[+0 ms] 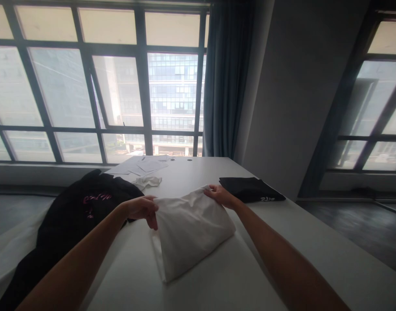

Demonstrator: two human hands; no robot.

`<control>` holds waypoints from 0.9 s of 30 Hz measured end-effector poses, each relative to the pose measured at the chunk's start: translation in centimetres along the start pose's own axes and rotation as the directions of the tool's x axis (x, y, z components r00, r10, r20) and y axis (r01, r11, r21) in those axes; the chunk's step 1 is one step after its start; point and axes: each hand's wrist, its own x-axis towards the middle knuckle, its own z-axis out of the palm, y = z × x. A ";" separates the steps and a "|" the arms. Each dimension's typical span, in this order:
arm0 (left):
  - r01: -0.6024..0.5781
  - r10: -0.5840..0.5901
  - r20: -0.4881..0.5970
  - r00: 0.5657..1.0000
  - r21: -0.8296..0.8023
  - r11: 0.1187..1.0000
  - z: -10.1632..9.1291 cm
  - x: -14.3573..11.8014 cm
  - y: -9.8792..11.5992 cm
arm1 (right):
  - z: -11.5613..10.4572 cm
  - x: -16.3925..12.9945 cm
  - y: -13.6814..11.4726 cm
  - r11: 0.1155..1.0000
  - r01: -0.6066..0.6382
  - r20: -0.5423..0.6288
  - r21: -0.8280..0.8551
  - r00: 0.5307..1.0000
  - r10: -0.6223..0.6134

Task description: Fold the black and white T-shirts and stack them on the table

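Observation:
A folded piece of white cloth (193,231), perhaps a garment, is held at its far edge over the white table (263,255). My left hand (142,209) grips its left corner, with the fingers curled around the edge. At the top right corner, my right hand (220,194) pinches the fabric between thumb and fingers. The lower part of the cloth hangs down to the tabletop or just above it; which of the two I cannot tell. Folded layers show along its left side.
A black garment with pink lettering (84,211) lies heaped at the left edge. Beyond my right hand is a folded black garment (246,189) with white print. A crumpled white cloth (149,181) and several paper sheets (146,165) lie farther back. Windows and a curtain (222,86) stand behind.

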 end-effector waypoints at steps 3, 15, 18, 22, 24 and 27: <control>0.080 -0.077 -0.061 0.995 0.052 0.995 -0.1 0.4 -0.4 | 0.4 0.4 1.0 0.967 -0.099 -0.023 -0.236 0.995 0.097; 0.358 -0.013 -0.610 0.792 0.447 0.820 1.0 3.2 -1.8 | 1.1 0.2 0.8 0.853 -0.124 -0.019 -0.507 0.991 0.132; 0.302 0.058 -0.581 0.812 0.504 0.809 0.8 4.4 -2.6 | 1.0 0.3 0.9 0.874 -0.137 -0.014 -0.466 0.989 0.148; 0.243 0.002 -0.448 0.894 0.489 0.838 1.0 3.4 -1.5 | 0.2 -0.1 0.5 0.936 -0.191 0.037 -0.295 0.977 0.211; 0.171 -0.059 -0.272 0.961 0.409 0.896 1.4 2.0 -0.3 | -0.4 -0.6 -0.1 0.972 -0.200 0.174 -0.125 0.960 0.220; 0.080 -0.081 -0.003 0.997 0.233 0.969 2.1 0.3 1.0 | -1.1 -1.3 -1.1 0.980 -0.168 0.374 0.107 0.920 0.117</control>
